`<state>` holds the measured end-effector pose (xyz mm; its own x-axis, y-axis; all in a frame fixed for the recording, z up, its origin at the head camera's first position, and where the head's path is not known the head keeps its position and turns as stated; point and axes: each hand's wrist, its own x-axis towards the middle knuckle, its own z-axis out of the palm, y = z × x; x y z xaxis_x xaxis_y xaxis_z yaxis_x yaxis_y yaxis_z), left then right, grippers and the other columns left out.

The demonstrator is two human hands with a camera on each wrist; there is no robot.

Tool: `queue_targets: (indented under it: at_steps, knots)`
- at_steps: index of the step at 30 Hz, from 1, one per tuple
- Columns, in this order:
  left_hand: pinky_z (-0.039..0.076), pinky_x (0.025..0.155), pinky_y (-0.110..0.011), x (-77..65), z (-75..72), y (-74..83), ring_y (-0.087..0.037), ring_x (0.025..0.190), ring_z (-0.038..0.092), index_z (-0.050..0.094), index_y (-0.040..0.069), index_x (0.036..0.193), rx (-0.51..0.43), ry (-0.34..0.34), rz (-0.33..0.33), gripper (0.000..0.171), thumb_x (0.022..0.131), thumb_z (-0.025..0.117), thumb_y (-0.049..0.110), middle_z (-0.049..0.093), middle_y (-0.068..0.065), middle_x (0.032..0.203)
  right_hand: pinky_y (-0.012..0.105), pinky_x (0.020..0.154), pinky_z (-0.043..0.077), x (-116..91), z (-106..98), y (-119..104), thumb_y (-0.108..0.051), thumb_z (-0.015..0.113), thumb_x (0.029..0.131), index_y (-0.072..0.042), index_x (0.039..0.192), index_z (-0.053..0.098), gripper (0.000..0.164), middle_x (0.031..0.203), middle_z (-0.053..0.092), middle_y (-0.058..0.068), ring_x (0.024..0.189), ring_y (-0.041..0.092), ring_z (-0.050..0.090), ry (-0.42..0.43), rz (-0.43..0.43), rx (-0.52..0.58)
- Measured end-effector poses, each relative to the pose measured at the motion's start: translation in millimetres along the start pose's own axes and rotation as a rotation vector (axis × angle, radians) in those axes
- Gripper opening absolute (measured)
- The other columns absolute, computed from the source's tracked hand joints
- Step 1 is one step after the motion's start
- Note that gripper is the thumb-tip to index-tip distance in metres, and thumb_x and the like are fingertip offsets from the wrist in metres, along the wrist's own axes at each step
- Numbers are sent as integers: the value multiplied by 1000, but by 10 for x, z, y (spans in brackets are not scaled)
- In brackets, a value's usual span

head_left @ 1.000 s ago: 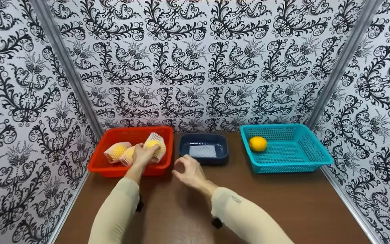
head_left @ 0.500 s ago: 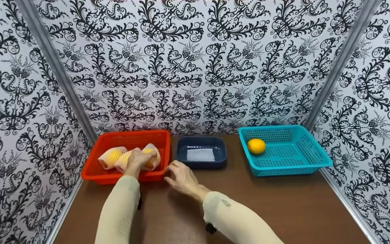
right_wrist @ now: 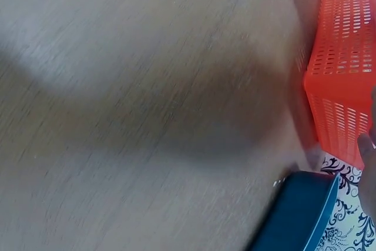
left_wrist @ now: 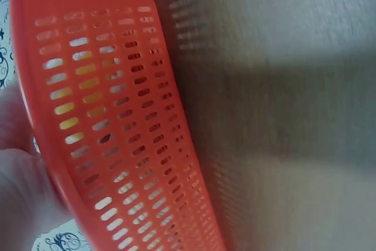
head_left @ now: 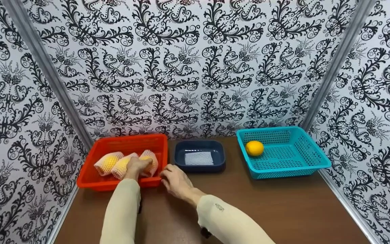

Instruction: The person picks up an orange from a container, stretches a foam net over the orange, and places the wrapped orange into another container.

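Note:
In the red basket (head_left: 95, 169) at left lie several yellow fruits in white foam nets, such as the leftmost wrapped fruit (head_left: 108, 163). My left hand (head_left: 136, 168) reaches over the front rim and grips the rightmost wrapped fruit (head_left: 151, 162), partly hiding it and its neighbour. At the basket's front right corner is my right hand (head_left: 176, 181), its fingers and thumb curled about the rim. The left wrist view catches the hand's edge above the perforated basket wall (left_wrist: 117, 86); the right wrist view catches only fingertips (right_wrist: 367, 145) beside the basket corner.
A dark blue dish (head_left: 200, 168) with a white foam net (head_left: 199, 158) in it stands right of the red basket. Farther right, a teal basket (head_left: 284, 171) holds one bare yellow-orange fruit (head_left: 254, 148). Patterned walls (head_left: 195, 67) enclose the brown table (head_left: 249, 203).
My left hand has lowered the wrapped fruit into the red basket beside the others. My right hand has moved left to the basket's corner. The head view has shifted slightly.

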<state>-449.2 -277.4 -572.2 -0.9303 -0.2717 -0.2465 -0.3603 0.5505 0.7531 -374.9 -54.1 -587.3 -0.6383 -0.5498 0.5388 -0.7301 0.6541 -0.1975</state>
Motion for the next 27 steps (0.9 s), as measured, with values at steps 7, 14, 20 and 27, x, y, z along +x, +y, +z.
queue_targets:
  at_steps: [7, 14, 20, 27]
  knots:
    - [61, 103, -62, -264, -22, 130, -44, 115, 72, 70, -9, 135, 351, 120, 46, 71, 101, 69, 54, 73, -33, 137, 30, 102, 61, 0, -65, -31, -21, 79, 102, -15, 120, 83, 19, 121, 73, 1, 113, 20, 71, -109, 51, -29]
    - [65, 81, -61, -225, -11, 71, -42, 100, 80, 77, -6, 119, 491, 230, 95, 58, 96, 79, 47, 81, -29, 115, 29, 103, 60, 39, -166, -45, -24, 77, 103, -17, 128, 79, 26, 126, 67, 1, 114, 19, 70, -259, 20, -110]
    - [63, 86, -62, -357, -67, 23, -43, 105, 77, 69, -2, 122, 472, 190, 144, 49, 95, 76, 38, 78, -29, 118, 30, 104, 61, 0, -289, -61, -23, 69, 109, -16, 132, 78, 26, 127, 69, 2, 114, 20, 72, -292, -8, -81]
    - [61, 95, -65, -587, -95, 100, -51, 115, 74, 67, -2, 132, 468, 161, 163, 57, 98, 69, 44, 75, -33, 130, 34, 106, 62, -121, -475, 22, -22, 71, 109, -12, 135, 78, 28, 128, 76, 5, 117, 23, 76, -237, 6, 14]
